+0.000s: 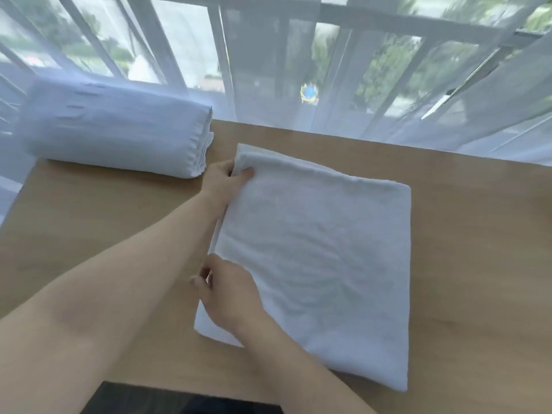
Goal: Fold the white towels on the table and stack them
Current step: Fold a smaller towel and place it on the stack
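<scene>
Left hand [227,179] pinches towel's [322,258] far-left corner.

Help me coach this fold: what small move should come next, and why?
Probably lift the left edge and fold it rightward. The left hand pinches the towel at its far-left corner, the right hand grips its near-left edge, and the towel lies flat on the table.

Room by a balcony, sheer curtain [388,85], railing [373,22], wooden table [104,234], stacked towels [113,130]
</scene>
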Action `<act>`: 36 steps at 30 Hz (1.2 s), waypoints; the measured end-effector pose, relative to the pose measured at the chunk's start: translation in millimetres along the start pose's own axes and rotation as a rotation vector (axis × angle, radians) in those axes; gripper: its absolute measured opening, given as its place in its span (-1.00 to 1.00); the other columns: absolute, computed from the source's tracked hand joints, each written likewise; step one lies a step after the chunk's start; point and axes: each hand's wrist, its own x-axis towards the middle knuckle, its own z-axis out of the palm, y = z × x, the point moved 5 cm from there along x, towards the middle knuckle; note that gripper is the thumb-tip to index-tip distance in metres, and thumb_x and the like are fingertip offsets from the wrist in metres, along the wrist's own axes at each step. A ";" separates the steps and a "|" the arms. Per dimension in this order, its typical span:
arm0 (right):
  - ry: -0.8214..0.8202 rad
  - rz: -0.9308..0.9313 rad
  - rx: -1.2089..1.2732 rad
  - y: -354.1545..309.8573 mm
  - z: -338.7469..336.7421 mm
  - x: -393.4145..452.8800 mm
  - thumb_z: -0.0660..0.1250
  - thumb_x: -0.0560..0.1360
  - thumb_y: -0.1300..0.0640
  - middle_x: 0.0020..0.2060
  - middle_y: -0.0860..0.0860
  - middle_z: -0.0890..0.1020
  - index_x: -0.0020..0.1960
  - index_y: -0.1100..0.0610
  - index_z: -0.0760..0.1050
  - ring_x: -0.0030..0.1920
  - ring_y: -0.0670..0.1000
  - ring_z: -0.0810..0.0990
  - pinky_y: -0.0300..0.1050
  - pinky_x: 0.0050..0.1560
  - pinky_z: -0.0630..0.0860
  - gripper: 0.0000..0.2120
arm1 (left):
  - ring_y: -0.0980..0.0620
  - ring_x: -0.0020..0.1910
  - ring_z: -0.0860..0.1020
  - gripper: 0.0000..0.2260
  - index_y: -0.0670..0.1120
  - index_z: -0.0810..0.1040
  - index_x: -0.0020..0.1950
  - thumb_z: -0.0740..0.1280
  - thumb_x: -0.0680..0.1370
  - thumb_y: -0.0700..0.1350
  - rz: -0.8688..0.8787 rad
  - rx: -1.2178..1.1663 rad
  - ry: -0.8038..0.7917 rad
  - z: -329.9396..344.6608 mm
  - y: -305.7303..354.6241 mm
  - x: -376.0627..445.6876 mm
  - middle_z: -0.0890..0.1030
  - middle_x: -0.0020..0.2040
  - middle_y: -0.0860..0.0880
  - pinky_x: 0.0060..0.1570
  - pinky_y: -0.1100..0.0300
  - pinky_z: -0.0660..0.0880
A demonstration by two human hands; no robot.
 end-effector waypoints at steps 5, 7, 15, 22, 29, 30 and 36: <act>0.092 0.035 -0.070 13.1 22.6 6.9 0.19 0.61 -0.10 -0.23 -0.12 0.53 -0.03 -0.01 0.45 -0.16 0.01 0.54 -0.05 -0.17 0.44 -0.82 | 0.17 -0.21 0.63 -0.95 0.06 0.64 -0.10 0.48 0.55 -0.06 0.013 -0.034 -0.017 -3.3 -26.8 18.9 0.68 -0.15 0.12 -0.02 0.04 0.63; 0.112 0.029 -0.093 12.7 23.5 6.2 0.18 0.61 -0.07 -0.24 -0.11 0.53 -0.03 0.01 0.45 -0.18 0.01 0.54 -0.01 -0.14 0.50 -0.83 | 0.21 -0.19 0.62 -0.87 0.01 0.60 0.01 0.50 0.53 -0.03 0.025 -0.017 -0.020 -4.8 -30.2 18.6 0.66 -0.10 0.13 -0.11 0.15 0.61; 0.082 -0.138 -0.254 5.8 36.5 -9.9 0.27 0.57 -0.07 0.06 0.01 0.54 0.24 0.09 0.43 -0.07 0.10 0.57 0.01 -0.15 0.49 -0.67 | 0.22 -0.05 0.66 -0.42 0.20 0.26 0.28 0.57 0.44 0.02 0.069 0.014 -0.058 -21.6 -63.9 -29.4 0.66 0.10 0.09 -0.17 0.34 0.56; -0.008 -0.136 0.086 21.1 28.8 -34.9 0.29 0.44 0.01 -0.04 -0.12 0.43 0.09 -0.03 0.33 -0.08 -0.12 0.42 -0.24 -0.08 0.34 -0.74 | 0.18 0.01 0.63 -0.66 0.16 0.49 0.16 0.55 0.47 0.01 -0.046 0.088 -0.106 -51.4 -107.7 -83.7 0.64 0.10 0.09 -0.03 0.22 0.60; 0.359 -0.170 -0.216 82.6 -66.2 -69.6 0.29 0.45 0.24 0.17 -0.01 0.51 0.12 0.12 0.47 0.21 0.04 0.47 -0.08 0.27 0.33 -0.75 | 0.26 0.09 0.53 -0.48 0.13 0.37 0.32 0.52 0.46 0.14 -0.138 0.264 0.035 -48.5 -125.1 -158.1 0.51 0.14 0.26 -0.02 0.23 0.49; 0.360 -0.168 -0.305 93.2 -77.4 -72.6 0.31 0.46 0.23 0.24 0.03 0.52 0.16 0.13 0.49 0.27 0.09 0.47 -0.06 0.29 0.28 -0.73 | 0.22 0.08 0.53 -0.46 0.12 0.37 0.32 0.52 0.44 0.18 -0.127 0.311 0.079 -45.6 -126.8 -167.8 0.50 0.14 0.25 -0.01 0.20 0.50; 0.242 -0.170 -0.632 137.9 -93.8 -99.6 0.16 0.65 -0.01 0.60 0.02 0.18 0.55 0.07 0.27 0.62 0.06 0.03 0.10 0.59 -0.05 -0.51 | 0.01 -0.10 0.54 -0.60 0.04 0.42 -0.07 0.36 0.46 0.36 -0.135 0.467 0.293 -44.0 -145.8 -195.8 0.52 -0.08 0.06 -0.16 -0.01 0.54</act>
